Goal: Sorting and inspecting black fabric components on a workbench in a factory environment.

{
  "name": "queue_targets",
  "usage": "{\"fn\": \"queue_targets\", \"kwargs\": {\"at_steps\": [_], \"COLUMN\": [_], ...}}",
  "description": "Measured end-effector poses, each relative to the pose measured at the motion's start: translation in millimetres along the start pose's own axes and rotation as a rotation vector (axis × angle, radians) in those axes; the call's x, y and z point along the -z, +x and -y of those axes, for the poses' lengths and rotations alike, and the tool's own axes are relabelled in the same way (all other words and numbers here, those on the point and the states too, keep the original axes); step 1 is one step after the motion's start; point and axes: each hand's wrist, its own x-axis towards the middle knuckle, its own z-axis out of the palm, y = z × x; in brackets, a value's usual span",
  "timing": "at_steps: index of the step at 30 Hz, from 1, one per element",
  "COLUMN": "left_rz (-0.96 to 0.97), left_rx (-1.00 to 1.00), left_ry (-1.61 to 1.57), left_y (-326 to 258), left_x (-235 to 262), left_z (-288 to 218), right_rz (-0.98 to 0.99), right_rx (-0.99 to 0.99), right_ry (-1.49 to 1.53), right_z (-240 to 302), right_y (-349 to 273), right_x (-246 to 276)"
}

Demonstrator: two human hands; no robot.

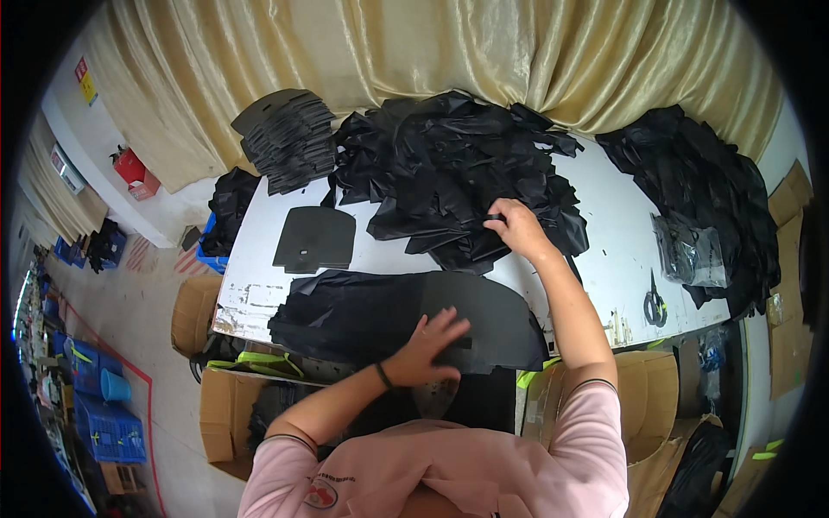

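Left hand (432, 347) presses panel (484, 315); right hand (518, 226) grips fabric (449, 173).

White table (604, 250) — black fabric pieces (449, 164), scissors (654, 304)

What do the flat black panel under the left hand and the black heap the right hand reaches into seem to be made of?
Flat black panel: probably stiff foam or board, matte, lying flat with clean cut edges. Black heap: likely thin woven synthetic fabric, slightly shiny, crumpled and folded. Left hand presses the panel; right hand grips the heap.
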Motion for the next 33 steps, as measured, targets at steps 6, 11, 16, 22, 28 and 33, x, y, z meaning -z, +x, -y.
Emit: {"fn": "queue_targets", "kwargs": {"at_steps": [6, 11, 16, 22, 28, 33], "left_rz": [-0.484, -0.336, -0.242, -0.019, 0.197, 0.204], "left_rx": [-0.048, -0.172, -0.143, 0.078, 0.182, 0.209], "left_ry": [-0.215, -0.199, -0.505, -0.759, -0.826, -0.785], "left_y": [53.4, 69.8, 56.0, 36.3, 26.5, 14.3], "left_x": [117.8, 168.7, 193.5, 207.2, 194.2, 180.4], "left_z": [2.2, -15.7, -38.4, -52.6, -33.1, -27.2], "right_rz": [0.157, -0.01, 0.229, 0.427, 0.253, 0.205], "right_rx": [0.304, 0.577, 0.499, 0.34, 0.485, 0.578], "right_ry": [0.216, -0.025, 0.184, 0.231, -0.026, -0.041], "right_z": [132.7, 187.1, 204.3, 206.7, 219.2, 233.8], "right_y": [12.5, 18.9, 22.8, 21.5, 21.6, 31.6], "right_x": [64.5, 85.8, 110.1, 123.5, 123.2, 120.6]}}
